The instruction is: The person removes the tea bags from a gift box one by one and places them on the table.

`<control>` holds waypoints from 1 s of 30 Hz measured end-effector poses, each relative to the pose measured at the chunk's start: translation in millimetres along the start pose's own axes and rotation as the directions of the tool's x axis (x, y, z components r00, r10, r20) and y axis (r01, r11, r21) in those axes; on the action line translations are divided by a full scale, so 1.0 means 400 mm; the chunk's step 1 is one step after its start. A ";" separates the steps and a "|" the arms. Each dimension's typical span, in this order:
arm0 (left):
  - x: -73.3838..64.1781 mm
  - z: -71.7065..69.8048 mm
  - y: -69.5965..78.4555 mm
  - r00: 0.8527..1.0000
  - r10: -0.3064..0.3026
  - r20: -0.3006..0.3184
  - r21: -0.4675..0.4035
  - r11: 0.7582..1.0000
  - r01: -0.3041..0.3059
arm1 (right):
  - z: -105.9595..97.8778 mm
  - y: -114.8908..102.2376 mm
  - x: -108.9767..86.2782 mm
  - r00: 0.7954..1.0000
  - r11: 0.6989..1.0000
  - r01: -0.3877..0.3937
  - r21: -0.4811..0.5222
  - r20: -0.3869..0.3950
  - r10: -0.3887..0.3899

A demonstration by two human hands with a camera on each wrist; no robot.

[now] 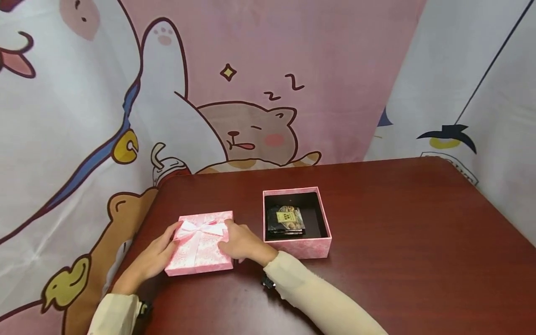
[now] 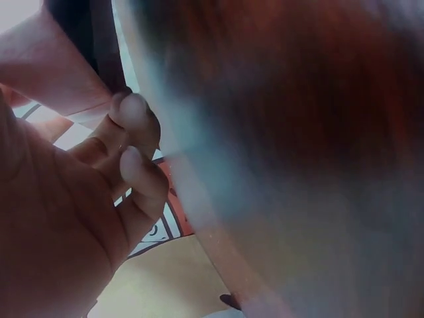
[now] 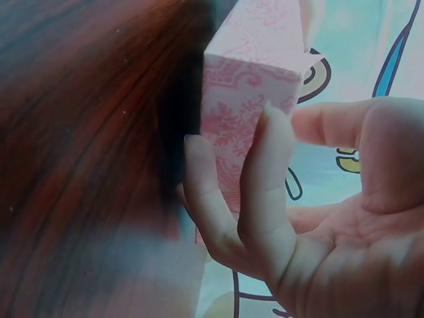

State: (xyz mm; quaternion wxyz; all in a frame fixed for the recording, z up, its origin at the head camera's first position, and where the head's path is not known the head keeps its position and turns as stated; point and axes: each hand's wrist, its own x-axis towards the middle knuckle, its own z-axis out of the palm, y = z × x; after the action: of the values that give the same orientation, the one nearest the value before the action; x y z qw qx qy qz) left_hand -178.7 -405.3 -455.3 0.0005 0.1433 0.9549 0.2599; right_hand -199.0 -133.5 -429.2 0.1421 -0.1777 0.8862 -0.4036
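Both hands hold a pink patterned gift box lid (image 1: pixel 198 258) with a pale ribbon and bow (image 1: pixel 201 229) on top. My left hand (image 1: pixel 155 256) grips its left edge, and my right hand (image 1: pixel 243 242) grips the right edge with the thumb over the top. In the right wrist view, fingers of the right hand (image 3: pixel 331 199) curl against the lid's patterned side (image 3: pixel 232 99). The left wrist view has the left hand (image 2: pixel 59 205) with bent fingers near the lid's pink edge (image 2: pixel 46 66). Just right of the lid stands the matching gift box (image 1: pixel 301 249), uncovered, with a black inside.
Several small dark packets (image 1: pixel 289 218) with a yellowish label lie inside the box, toward its left. The reddish-brown table (image 1: pixel 398 232) extends to the right. Behind it hangs a cartoon-printed cloth (image 1: pixel 335 70), which also runs along the table's left side.
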 end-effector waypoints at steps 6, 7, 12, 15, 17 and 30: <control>0.006 0.001 -0.005 1.000 -0.024 0.011 0.004 1.000 0.024 | 0.008 -0.006 0.001 1.000 1.000 -0.024 0.000 -0.009 0.024; 0.005 0.001 -0.005 0.999 -0.029 0.016 0.004 1.000 0.029 | 0.009 -0.007 0.000 1.000 1.000 -0.024 0.001 -0.009 0.024; 0.000 0.006 0.000 0.997 -0.047 0.053 -0.021 0.999 0.048 | 0.010 -0.007 0.000 1.000 1.000 -0.026 0.008 0.000 0.026; 0.001 0.011 0.005 0.998 -0.032 0.046 -0.033 0.999 0.034 | 0.010 -0.005 0.000 1.000 1.000 -0.022 0.011 -0.002 0.022; 0.002 0.013 0.006 0.999 -0.022 0.032 -0.035 0.999 0.023 | 0.013 -0.004 0.000 1.000 1.000 -0.023 0.007 0.000 0.023; -0.003 0.018 0.019 0.996 -0.065 0.060 -0.028 0.997 0.067 | 0.030 0.010 0.006 0.999 0.999 -0.040 0.013 0.000 0.040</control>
State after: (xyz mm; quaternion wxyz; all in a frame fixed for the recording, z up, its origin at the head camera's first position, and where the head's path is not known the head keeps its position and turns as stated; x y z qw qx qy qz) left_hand -174.9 -395.9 -457.8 0.0393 0.1194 0.9547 0.2697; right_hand -197.2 -139.9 -440.3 0.1514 -0.1589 0.8868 -0.4066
